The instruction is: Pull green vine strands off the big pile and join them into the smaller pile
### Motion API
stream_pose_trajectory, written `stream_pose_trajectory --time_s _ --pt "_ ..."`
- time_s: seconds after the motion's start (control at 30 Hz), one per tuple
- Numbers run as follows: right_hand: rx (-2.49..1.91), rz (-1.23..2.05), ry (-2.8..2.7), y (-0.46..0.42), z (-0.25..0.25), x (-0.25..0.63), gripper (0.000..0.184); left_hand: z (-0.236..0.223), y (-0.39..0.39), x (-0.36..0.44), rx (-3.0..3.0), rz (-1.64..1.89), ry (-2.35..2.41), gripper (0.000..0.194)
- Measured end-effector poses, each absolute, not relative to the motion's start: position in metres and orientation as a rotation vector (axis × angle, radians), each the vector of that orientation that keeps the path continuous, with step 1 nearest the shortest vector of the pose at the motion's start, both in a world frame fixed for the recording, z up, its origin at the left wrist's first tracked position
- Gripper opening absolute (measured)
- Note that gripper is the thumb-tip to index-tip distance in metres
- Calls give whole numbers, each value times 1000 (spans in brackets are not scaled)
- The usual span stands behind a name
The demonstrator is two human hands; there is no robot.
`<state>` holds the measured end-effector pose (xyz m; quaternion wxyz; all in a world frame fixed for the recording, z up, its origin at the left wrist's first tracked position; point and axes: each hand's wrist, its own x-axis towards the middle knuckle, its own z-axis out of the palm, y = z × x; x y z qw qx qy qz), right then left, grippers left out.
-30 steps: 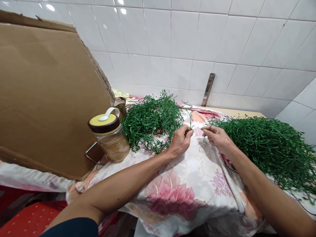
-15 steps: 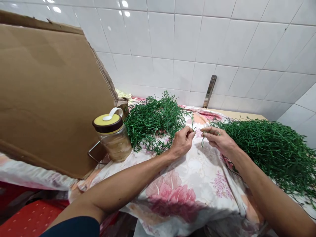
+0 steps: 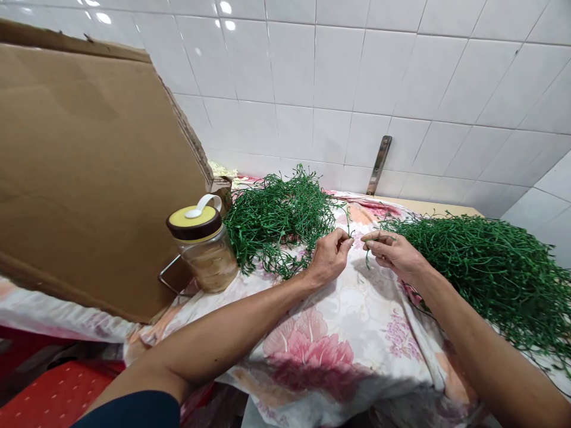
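Observation:
My left hand [image 3: 331, 254] pinches a thin green stem [image 3: 348, 217] that sticks up above its fingertips. Just to the right, my right hand [image 3: 392, 252] holds another green stem [image 3: 367, 258] between thumb and fingers, one end hanging below. The fingertips of the two hands are close together but apart. A tangled pile of green stems [image 3: 276, 214] with small tips lies behind and left of my left hand. A larger heap of the same green stems [image 3: 495, 267] spreads to the right of my right hand.
A clear jar [image 3: 209, 261] with a yellow and brown lid stands left of the smaller pile. Beside it is a big cardboard box [image 3: 89, 178]. Flowered cloth [image 3: 357, 321] covers the table, and a tiled wall [image 3: 339, 71] with a metal strip [image 3: 379, 165] rises behind.
Almost nothing differs. My right hand has shifted very slightly left toward my left hand; both keep their stems.

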<state>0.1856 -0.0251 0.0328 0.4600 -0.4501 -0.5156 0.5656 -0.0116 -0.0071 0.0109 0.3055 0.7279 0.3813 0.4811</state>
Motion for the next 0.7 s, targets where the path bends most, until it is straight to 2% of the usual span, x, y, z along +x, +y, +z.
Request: stream_pose_trajectory --time_s 0.23,0.33,0.4,0.47,0.6,0.7 --pt "-1201 1412 -1560 -36 38 174 25 11 -5 -12 1924 1291 1015 19" --pt "-1238 1285 -1815 -40 40 167 15 11 -4 -12 1919 1295 1019 20" --pt "-1274 1013 -1939 -37 43 169 13 10 -4 -12 1911 1286 1024 21" --pt "-1381 595 -1933 -31 50 180 16 10 -4 -12 1907 1271 1029 21" --pt "-1552 -302 -1727 -15 70 221 35 11 -6 -12 1923 1256 1040 20" --pt "-1539 -539 -1684 -14 78 249 49 11 -9 -11 1951 1245 1031 19"
